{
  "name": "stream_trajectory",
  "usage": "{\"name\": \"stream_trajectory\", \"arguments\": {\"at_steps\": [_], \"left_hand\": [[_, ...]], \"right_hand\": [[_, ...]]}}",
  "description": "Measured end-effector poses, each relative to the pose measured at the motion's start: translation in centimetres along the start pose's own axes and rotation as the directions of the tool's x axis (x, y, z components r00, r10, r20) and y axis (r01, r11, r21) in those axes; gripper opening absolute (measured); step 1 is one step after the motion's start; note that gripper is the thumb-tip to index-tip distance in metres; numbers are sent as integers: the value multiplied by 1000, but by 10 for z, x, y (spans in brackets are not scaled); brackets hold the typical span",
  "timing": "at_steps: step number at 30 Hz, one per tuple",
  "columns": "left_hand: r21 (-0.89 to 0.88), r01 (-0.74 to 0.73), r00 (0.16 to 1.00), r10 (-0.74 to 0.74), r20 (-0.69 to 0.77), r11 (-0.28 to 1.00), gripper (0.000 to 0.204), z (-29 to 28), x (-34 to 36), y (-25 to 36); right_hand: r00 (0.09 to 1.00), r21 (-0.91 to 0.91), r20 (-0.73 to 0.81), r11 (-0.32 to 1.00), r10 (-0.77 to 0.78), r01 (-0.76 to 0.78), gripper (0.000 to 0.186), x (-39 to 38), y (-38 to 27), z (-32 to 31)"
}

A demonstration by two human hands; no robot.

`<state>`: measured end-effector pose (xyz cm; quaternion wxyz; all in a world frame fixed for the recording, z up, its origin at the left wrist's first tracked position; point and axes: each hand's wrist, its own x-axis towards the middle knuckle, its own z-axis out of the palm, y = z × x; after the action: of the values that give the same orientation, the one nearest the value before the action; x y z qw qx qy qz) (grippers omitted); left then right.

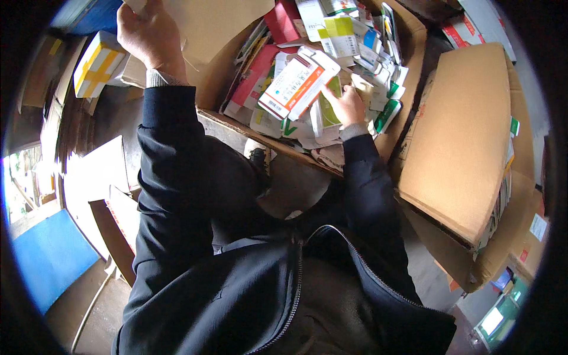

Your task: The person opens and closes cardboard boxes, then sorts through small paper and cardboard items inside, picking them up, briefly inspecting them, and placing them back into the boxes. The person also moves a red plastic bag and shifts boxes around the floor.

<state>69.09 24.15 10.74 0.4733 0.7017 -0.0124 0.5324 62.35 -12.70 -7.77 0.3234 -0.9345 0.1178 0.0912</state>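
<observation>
- I am watching the left hand [151, 32] reaching up and away at the top left, arm stretched out in a dark sleeve with a grey cuff; its grip is closing narrow around the edge of a brown cardboard flap [219, 23], fingers curling over the far side.
- Left of that hand, a yellow and white carton [97, 62] is lying tilted among stacked flat cardboard, well apart from the fingers.
- Lower left, a blue sheet [50, 254] is lying on the floor.
- In the middle, a large open cardboard box [408, 77] is holding a heap of flattened small packages in white, red, green and blue.
- On top of that heap, a white flattened carton with a red-orange band [296, 83] is lying tilted, just beside the right hand.
- The right hand [346, 106] is reaching into the box, palm down, fingers spreading loosely over the packages; its fingertips are touching the white carton's edge, and I cannot tell whether the grip is pinching it.
- My dark jacket is blocking the near wall of the box.
- To the right, a flat cardboard slab [467, 136] is lying over another stack of flattened packages.
</observation>
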Motion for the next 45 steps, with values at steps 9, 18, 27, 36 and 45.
{"name": "stream_trajectory", "arguments": {"at_steps": [9,18,27,36,45], "left_hand": [[-354,394,916,-331,227,848,11,5,-18,20],[-545,518,847,-304,437,660,12,25,-30,23],[13,540,383,-260,886,841,52,51,-83,84],[-79,839,430,-569,701,538,36,36,-56,78],[134,586,413,-437,799,799,26,52,-79,124]], "right_hand": [[933,212,-42,909,-357,358,37,31,-24,11],[982,963,-93,235,-167,131,41,-26,-49,-124],[894,689,-357,569,-272,449,37,-18,-114,-116],[985,979,-159,115,-67,166,48,-48,-107,-154],[597,321,-785,718,-163,618,66,-55,-147,-117]]}}
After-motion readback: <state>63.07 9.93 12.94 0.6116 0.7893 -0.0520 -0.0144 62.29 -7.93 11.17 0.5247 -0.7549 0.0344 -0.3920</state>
